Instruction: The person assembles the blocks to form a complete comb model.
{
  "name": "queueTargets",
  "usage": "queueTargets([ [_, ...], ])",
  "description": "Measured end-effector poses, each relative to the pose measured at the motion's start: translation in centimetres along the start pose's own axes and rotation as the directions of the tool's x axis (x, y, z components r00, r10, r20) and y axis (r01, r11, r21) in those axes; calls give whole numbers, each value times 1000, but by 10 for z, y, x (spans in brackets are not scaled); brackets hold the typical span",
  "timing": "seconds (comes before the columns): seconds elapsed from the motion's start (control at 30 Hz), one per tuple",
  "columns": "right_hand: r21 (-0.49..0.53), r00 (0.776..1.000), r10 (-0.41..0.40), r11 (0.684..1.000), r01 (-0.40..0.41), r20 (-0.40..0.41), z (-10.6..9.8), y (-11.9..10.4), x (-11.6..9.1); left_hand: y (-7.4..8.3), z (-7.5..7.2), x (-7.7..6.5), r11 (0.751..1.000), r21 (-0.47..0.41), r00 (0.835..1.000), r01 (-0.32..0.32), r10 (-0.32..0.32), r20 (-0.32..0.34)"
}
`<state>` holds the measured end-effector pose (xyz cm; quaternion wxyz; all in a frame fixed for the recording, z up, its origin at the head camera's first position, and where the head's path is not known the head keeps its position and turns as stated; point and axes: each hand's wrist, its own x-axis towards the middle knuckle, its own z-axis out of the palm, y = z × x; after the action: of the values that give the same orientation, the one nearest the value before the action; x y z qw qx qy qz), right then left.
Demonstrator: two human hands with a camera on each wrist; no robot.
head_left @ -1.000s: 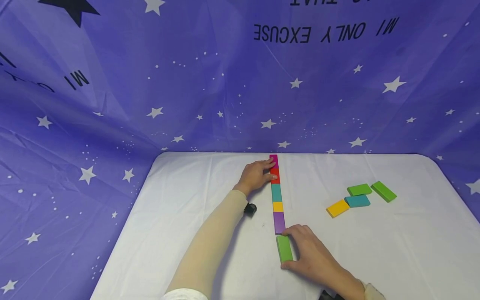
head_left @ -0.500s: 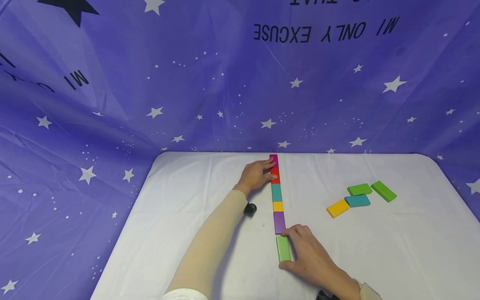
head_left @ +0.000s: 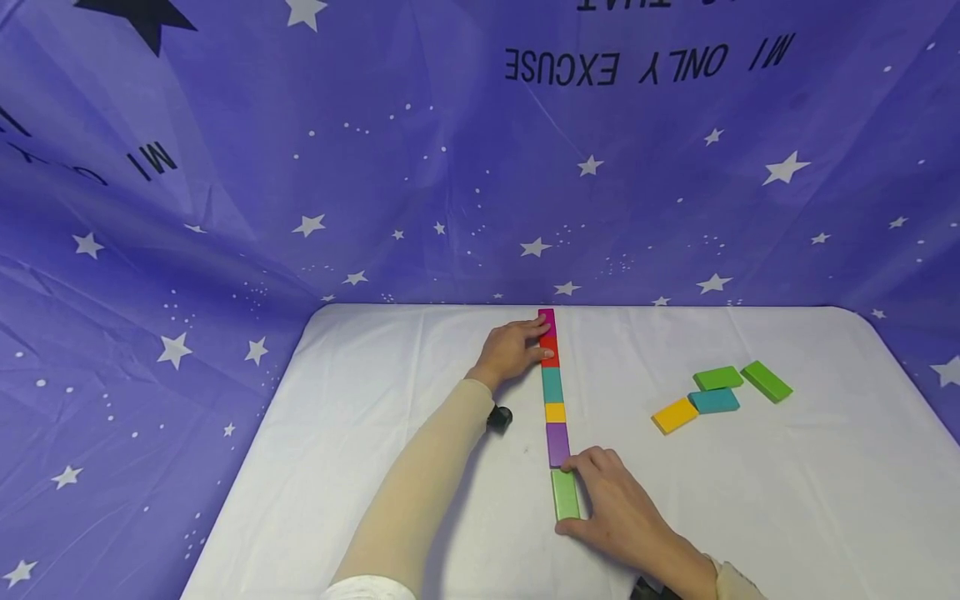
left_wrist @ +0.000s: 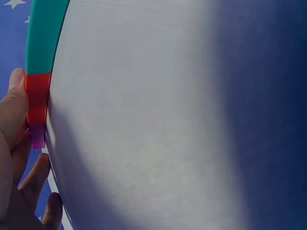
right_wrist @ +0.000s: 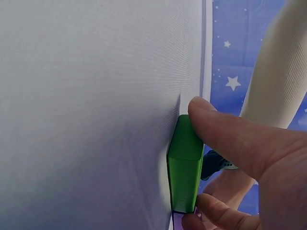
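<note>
A row of coloured blocks runs down the white table: magenta block (head_left: 547, 315), red block (head_left: 551, 362), teal block (head_left: 552, 385), small yellow block (head_left: 555, 412) and purple block (head_left: 558, 444). My left hand (head_left: 510, 350) rests at the far end, fingers on the magenta block and thumb on the red one. At the near end my right hand (head_left: 618, 504) pinches a light green block (head_left: 566, 496) lengthwise, thumb at its near end, fingers at its far end. The green block (right_wrist: 184, 177) lies close against the purple one, roughly in line with the row.
To the right lie loose blocks: a yellow one (head_left: 675, 415), a teal one (head_left: 715, 401) and two green ones, one flat behind the teal (head_left: 717, 378), one angled (head_left: 767, 381). A purple star-print cloth (head_left: 420, 167) hangs behind the table (head_left: 750, 500).
My right hand has slid the green block slightly forward and left, narrowing the gap to the purple block. The left hand stays in place.
</note>
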<state>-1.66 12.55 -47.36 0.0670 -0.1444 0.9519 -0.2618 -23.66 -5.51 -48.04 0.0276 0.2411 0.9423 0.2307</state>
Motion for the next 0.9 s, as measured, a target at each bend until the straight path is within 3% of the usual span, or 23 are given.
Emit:
queueTargets([
  [0.47, -4, 999, 50, 999, -50, 6, 2, -1, 4, 0, 0, 1, 1000, 7, 1000, 5, -5, 1],
  [0.6, 11, 999, 33, 999, -33, -11, 0, 0, 1, 0, 0, 0, 1000, 1, 1000, 3, -3, -1],
  [0.9, 46, 994, 5, 999, 0, -108, -29, 17, -2, 0, 1, 1, 1000, 8, 1000, 16, -16, 3],
])
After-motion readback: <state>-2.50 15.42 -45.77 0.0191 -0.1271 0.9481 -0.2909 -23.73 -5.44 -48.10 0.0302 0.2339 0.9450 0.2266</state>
